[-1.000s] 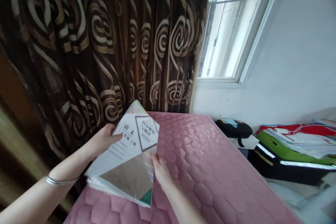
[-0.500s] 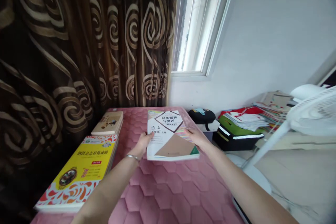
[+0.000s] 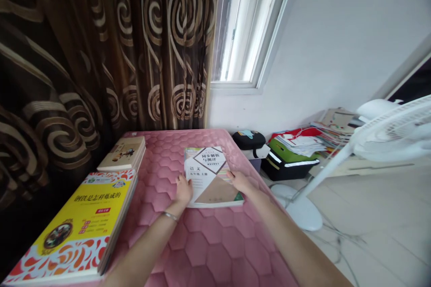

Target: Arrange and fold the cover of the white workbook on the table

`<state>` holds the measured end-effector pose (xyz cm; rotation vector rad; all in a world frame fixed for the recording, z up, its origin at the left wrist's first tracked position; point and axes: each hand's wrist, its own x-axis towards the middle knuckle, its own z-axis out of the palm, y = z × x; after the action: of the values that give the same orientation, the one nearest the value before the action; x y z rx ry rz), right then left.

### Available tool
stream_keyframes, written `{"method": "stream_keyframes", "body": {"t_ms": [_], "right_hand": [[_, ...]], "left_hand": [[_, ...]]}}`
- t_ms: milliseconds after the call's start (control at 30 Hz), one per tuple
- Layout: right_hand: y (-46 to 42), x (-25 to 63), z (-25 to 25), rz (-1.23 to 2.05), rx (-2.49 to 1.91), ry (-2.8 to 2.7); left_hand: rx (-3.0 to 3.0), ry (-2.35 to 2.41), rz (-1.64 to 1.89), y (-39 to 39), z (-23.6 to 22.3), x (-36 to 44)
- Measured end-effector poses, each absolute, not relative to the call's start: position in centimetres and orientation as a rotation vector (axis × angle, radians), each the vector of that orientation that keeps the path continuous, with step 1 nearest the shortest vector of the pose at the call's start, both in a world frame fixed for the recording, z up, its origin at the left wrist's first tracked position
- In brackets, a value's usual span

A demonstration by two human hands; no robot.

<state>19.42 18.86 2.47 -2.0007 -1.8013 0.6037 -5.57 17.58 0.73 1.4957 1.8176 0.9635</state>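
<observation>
The workbook (image 3: 210, 175) lies flat on the pink mattress (image 3: 215, 246), left hand (image 3: 183, 189) and right hand (image 3: 238, 181) fingers clamped on its side edges

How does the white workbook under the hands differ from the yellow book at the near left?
The white workbook has a pale cover with a diamond title panel; the yellow book is bright yellow with a red patterned border. The workbook has the left hand and right hand at its edges; the yellow book is untouched. The workbook lies farther away, mid-surface. Both lie flat, cover up, on the pink quilted surface.
</observation>
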Motion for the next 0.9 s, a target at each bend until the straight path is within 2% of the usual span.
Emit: {"method": "stream_keyframes", "body": {"t_ms": [167, 533, 900], "right_hand": [[19.2, 19.1, 2.4, 0.492, -2.081, -1.854], [15.9, 17.5, 1.4, 0.218, -2.1, -1.903], [16.1, 17.4, -0.2, 0.173, -2.073, -2.008]], "left_hand": [[1.622, 1.749, 0.976, 14.3, -0.2, -5.0], [1.656, 1.833, 0.891, 13.3, 0.7, -4.6], [1.529, 1.985, 0.806, 12.9, 1.6, -4.2]]}}
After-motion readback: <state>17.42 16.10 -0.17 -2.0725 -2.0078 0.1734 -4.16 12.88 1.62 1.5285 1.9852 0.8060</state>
